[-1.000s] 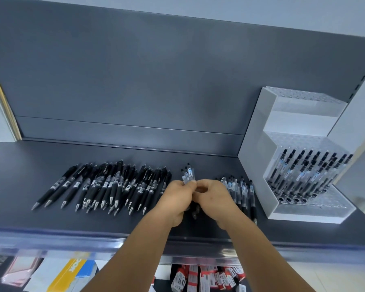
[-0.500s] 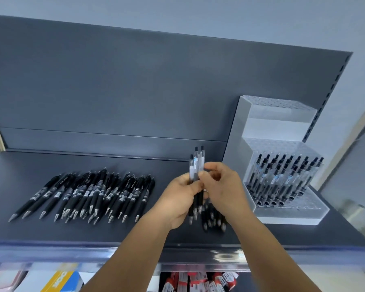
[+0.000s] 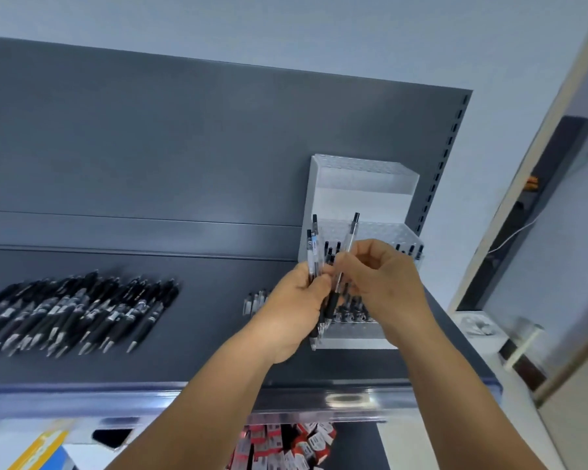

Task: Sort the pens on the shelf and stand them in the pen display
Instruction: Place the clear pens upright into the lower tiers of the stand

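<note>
My left hand (image 3: 294, 300) grips a small bunch of clear pens (image 3: 312, 254) upright, their black caps pointing up. My right hand (image 3: 382, 279) pinches a single clear pen (image 3: 348, 242) with a black grip, tilted slightly away from the bunch. Both hands are raised in front of the white stepped pen display (image 3: 360, 195), whose lower tier holds several clear pens (image 3: 411, 250), mostly hidden behind my hands. A row of black pens (image 3: 82, 312) lies on the dark grey shelf (image 3: 201, 351) to the left. A few clear pens (image 3: 255, 301) lie just left of my left hand.
The shelf has a clear plastic front rail (image 3: 184, 398). Below it are red-and-white packets (image 3: 286, 442) and a yellow-blue box (image 3: 38, 449). A door frame (image 3: 523, 198) and a white ledge (image 3: 479, 327) lie to the right of the shelf end.
Both hands rose from the shelf with the clear pens and moved right, in front of the display. My right hand drew one pen apart from the bunch. The view swung right and up.
</note>
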Demonstrator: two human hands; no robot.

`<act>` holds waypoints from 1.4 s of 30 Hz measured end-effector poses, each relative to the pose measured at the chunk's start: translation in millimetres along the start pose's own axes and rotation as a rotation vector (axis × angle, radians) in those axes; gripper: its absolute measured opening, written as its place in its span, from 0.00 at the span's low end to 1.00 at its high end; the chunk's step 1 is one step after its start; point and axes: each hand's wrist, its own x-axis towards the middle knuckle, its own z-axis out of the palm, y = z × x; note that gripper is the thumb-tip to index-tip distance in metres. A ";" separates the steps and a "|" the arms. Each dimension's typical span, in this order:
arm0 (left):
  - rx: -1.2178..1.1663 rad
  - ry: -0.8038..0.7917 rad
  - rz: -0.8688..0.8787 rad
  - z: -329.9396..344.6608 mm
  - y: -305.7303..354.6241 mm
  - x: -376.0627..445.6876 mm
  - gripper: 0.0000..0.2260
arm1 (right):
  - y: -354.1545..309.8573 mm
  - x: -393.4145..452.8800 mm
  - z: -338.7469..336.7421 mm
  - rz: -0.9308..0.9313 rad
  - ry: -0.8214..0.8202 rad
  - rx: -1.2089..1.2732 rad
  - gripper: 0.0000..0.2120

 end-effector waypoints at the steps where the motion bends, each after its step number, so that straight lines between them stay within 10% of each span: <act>1: 0.017 -0.006 0.005 9.2 0.4 0.3 0.10 | 2.3 1.3 -9.8 -0.005 0.018 -0.004 0.04; 17: -0.038 0.146 0.090 84.4 -3.8 27.4 0.08 | 42.4 36.1 -112.2 -0.117 0.290 -0.031 0.02; 42: 0.062 0.118 0.232 101.3 -11.2 43.6 0.10 | 83.1 73.9 -109.2 -0.091 0.080 -0.535 0.07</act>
